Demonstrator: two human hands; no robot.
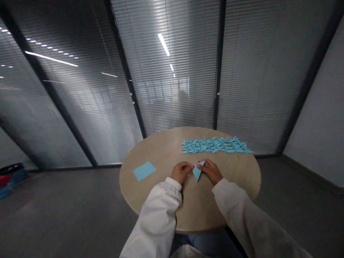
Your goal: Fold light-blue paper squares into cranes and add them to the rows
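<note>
A small piece of folded light-blue paper [197,173], pointed at its lower end, is between my two hands just above the round table. My left hand [181,171] pinches its left corner with thumb and finger. On the other side, my right hand [211,170] grips the upper right part, the thumb lying across the paper. Beyond my hands, several folded blue paper cranes [215,145] lie packed in rows. Left of my left hand rests a flat blue sheet of paper [144,171].
The round wooden table [161,143] stands before me, its near edge close to my lap. Behind it rise glass panels with blinds [177,107] and dark frames. At the far left, a dark and red object [12,175] sits on the grey floor.
</note>
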